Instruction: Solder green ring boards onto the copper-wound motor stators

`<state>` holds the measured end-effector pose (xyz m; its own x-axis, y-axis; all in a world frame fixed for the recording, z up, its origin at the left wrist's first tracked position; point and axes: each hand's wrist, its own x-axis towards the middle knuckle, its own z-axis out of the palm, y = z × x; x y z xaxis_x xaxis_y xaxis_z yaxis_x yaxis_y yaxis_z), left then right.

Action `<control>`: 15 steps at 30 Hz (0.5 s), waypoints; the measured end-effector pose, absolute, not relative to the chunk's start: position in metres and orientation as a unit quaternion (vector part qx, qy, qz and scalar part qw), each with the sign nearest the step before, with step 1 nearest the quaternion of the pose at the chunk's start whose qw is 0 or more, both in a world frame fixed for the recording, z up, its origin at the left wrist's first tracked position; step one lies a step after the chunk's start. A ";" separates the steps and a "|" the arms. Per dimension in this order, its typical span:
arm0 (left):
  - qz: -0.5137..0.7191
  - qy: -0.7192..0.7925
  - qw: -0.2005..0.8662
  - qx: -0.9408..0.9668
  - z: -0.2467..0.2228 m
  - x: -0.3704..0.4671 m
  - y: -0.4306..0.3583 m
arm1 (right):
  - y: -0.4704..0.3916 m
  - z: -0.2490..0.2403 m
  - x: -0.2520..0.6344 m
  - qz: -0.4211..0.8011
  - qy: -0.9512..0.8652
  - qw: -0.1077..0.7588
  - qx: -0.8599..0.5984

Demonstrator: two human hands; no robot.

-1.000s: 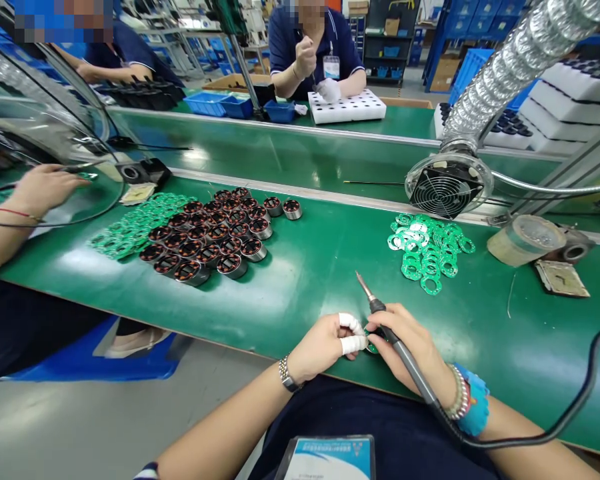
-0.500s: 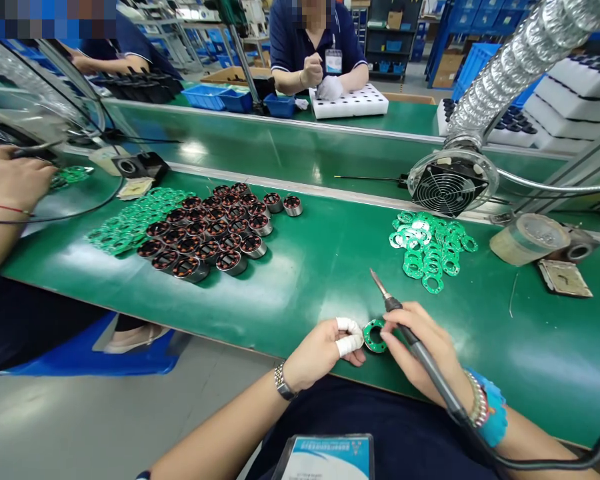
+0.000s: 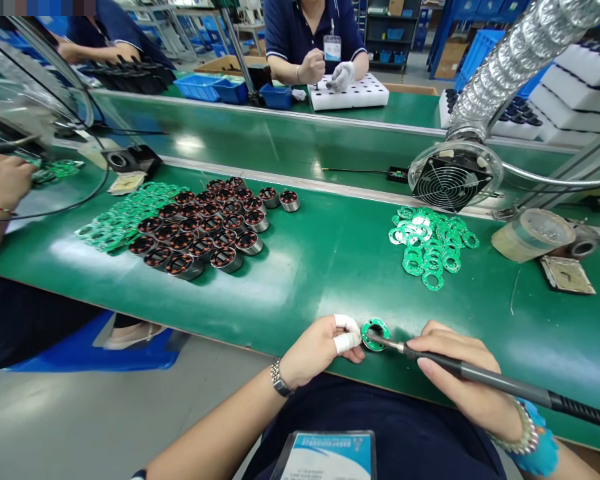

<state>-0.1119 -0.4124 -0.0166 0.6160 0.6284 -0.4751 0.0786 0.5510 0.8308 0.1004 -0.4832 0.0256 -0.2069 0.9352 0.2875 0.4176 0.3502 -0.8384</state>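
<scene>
A ring-shaped green circuit board [image 3: 366,332] lies near the front edge of the green table, a thin pale rim showing round it. My left hand [image 3: 330,343], two fingertips wrapped in white tape, is closed on the board's left side. Whether another part sits beneath the board is hard to make out. In my right hand [image 3: 460,373] is a soldering iron [image 3: 500,383], gripped like a pen. Its metal tip points left and reaches over the board's ring, seemingly touching it. Beyond both hands, several loose ring boards [image 3: 433,253] lie in a heap.
Copper-wound motor stators [image 3: 200,227] stand grouped left of centre, beside more green boards [image 3: 130,217]. A fan [image 3: 447,177] on a foil duct, a plastic cup [image 3: 533,235] and a sponge tray [image 3: 567,275] are at right. A co-worker's hand [image 3: 3,177] is at far left; another person [image 3: 315,47] works opposite.
My right hand has swung the soldering iron down from pointing up and away to lying across the board, and its fingers have left the board. My left hand has stayed on the board.
</scene>
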 end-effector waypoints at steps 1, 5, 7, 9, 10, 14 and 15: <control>0.176 0.400 0.785 0.439 -0.017 -0.112 -0.412 | -0.483 0.025 0.100 0.315 -0.711 0.410 -0.476; 0.180 0.399 0.787 0.435 -0.017 -0.112 -0.413 | -0.480 0.025 0.098 0.319 -0.715 0.403 -0.474; 0.179 0.399 0.788 0.434 -0.017 -0.112 -0.413 | -0.480 0.025 0.098 0.320 -0.717 0.401 -0.472; 0.179 0.401 0.788 0.432 -0.017 -0.112 -0.413 | -0.479 0.026 0.098 0.320 -0.720 0.400 -0.468; 0.179 0.402 0.787 0.432 -0.017 -0.112 -0.413 | -0.479 0.026 0.098 0.320 -0.721 0.400 -0.467; 0.183 0.402 0.787 0.431 -0.015 -0.112 -0.413 | -0.480 0.027 0.100 0.317 -0.723 0.400 -0.466; 0.184 0.402 0.787 0.430 -0.015 -0.112 -0.413 | -0.481 0.027 0.101 0.315 -0.723 0.401 -0.467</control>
